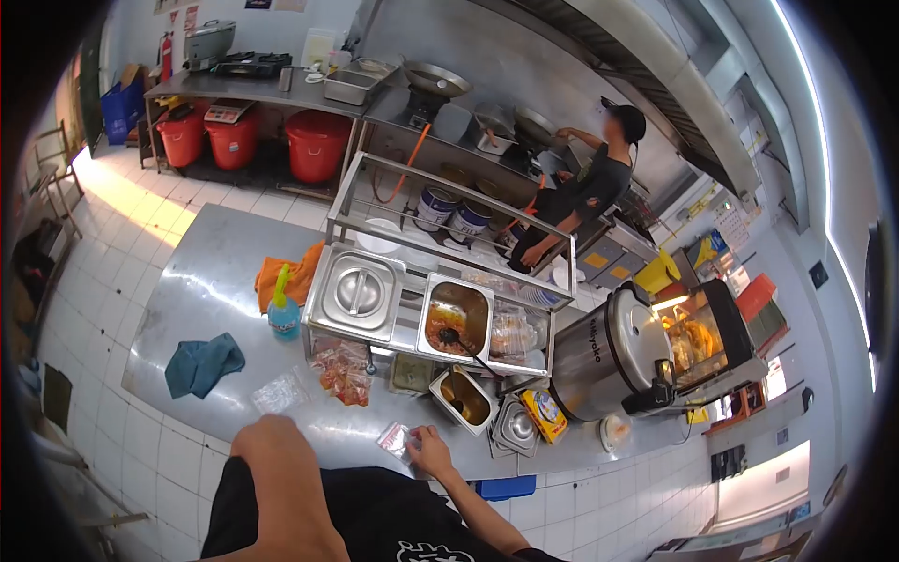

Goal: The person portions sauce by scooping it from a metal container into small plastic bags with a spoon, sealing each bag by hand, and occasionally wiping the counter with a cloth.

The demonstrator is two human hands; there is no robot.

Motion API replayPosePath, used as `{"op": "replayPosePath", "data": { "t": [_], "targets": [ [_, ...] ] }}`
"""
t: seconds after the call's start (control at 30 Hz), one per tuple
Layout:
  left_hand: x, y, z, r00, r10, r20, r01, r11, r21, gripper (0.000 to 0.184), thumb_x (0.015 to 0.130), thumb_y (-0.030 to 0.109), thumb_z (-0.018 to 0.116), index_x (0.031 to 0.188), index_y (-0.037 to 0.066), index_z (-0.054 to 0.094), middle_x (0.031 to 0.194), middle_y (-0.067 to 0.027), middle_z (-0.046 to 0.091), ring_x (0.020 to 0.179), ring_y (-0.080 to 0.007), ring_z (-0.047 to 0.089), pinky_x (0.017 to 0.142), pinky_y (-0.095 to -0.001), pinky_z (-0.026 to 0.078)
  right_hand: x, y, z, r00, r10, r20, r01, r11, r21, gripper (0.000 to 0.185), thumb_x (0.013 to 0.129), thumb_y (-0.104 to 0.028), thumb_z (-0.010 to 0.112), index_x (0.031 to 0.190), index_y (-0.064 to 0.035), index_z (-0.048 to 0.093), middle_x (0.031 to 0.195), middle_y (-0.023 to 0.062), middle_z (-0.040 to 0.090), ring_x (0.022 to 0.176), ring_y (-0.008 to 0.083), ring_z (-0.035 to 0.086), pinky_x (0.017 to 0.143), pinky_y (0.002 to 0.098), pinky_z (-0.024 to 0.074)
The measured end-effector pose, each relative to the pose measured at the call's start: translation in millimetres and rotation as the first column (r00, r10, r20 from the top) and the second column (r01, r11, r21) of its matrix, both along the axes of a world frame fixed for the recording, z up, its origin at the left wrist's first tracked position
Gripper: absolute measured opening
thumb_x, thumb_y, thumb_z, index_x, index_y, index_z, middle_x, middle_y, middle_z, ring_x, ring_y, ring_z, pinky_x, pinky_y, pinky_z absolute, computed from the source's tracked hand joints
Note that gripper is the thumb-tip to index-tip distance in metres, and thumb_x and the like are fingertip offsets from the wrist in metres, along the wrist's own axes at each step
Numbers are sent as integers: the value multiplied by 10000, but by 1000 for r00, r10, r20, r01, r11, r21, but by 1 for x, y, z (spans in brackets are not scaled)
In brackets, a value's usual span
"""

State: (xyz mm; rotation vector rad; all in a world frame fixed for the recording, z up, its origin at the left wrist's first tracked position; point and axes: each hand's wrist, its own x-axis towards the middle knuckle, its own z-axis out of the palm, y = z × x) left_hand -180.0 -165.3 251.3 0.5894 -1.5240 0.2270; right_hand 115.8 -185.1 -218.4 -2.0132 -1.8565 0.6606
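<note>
My right hand (pixel 432 451) is at the near edge of the steel table (pixel 211 272), its fingers closed on the side of a small clear plastic bag (pixel 394 438) with red marks. My left arm rises at the lower left, bent over the table edge; the left hand (pixel 270 433) shows no fingers. Just beyond it lies a flat clear plastic bag (pixel 279 391). A bag of reddish food (pixel 343 371) sits farther off, beside the steel rack. Close to my right hand a steel container (pixel 480 403) stands tilted with a utensil in it.
A teal cloth (pixel 203 365), a spray bottle (pixel 283 318) and an orange cloth (pixel 272 276) lie leftward. The rack holds a lidded pan (pixel 358 288) and a pan of red-brown food (pixel 449 332). Rightward are a yellow box (pixel 544 415) and a large cooker (pixel 599 361). A co-worker (pixel 599 178) stands behind.
</note>
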Motion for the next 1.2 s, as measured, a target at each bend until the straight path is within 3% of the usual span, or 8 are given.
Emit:
{"op": "replayPosePath", "data": {
  "t": [0.07,0.13,0.2,0.33,0.53,0.67,1.1,1.2],
  "targets": [
    [5,13,-22,993,101,-59,-102,995,-16,259,1029,190,554,1065,-40,670,1075,-126,685,860,-260,678,731,-375,539,-1,1,-7,1000,8,-13,-8,999,33,280,879,-289,694,1078,-96,659,1072,129,621,969,361,664,860,456,541],
    [19,32,-33,892,442,-101,-449,891,-66,428,860,314,662,520,84,539,506,-43,532,482,-215,570,472,-340,452,1,3,-5,1000,5,-8,-5,999,53,226,882,-269,688,1018,-90,664,1038,122,628,956,358,663,845,456,542],
    [28,27,-115,584,675,-450,-802,564,-195,360,880,276,643,613,40,597,694,-125,665,603,-226,631,549,-386,488,1,5,4,999,-22,-26,24,998,54,192,884,-259,684,982,-95,666,1007,123,626,941,358,662,831,457,545],
    [61,59,-247,-748,641,-174,-433,-273,859,55,863,21,618,829,-16,641,848,-128,673,819,-318,647,761,-402,527,3,2,5,994,-27,-107,45,984,175,181,882,-240,683,976,-87,660,998,115,637,902,339,664,806,434,546],
    [64,33,-391,-908,414,-58,-245,-415,876,115,961,87,641,1053,25,674,959,-92,747,888,-201,689,754,-312,524,-12,-4,44,751,-12,-660,111,988,108,166,942,-191,674,1022,-72,592,1069,55,732,898,154,660,779,347,522],
    [62,48,-409,-808,531,-257,-340,-63,938,260,1001,145,626,1156,-58,674,1096,-151,729,945,-206,698,811,-342,548,-29,1,72,412,-48,-910,21,999,-43,92,1016,-69,553,1084,-58,492,1053,66,742,788,101,651,721,272,509],
    [64,79,-408,-725,665,-179,-87,168,982,192,971,106,669,1026,-74,704,924,-144,752,835,-188,716,777,-302,562,-13,3,75,690,-141,-710,264,962,66,253,1011,-172,594,1207,-52,490,946,99,715,719,177,655,696,326,540],
    [67,66,-418,-754,635,-171,-146,92,985,167,956,103,689,945,-62,715,894,-120,735,778,-183,695,741,-306,554,-18,3,69,917,-199,-345,363,774,519,383,961,-275,665,1212,-49,484,923,104,693,754,236,659,736,369,542]
  ]
}}
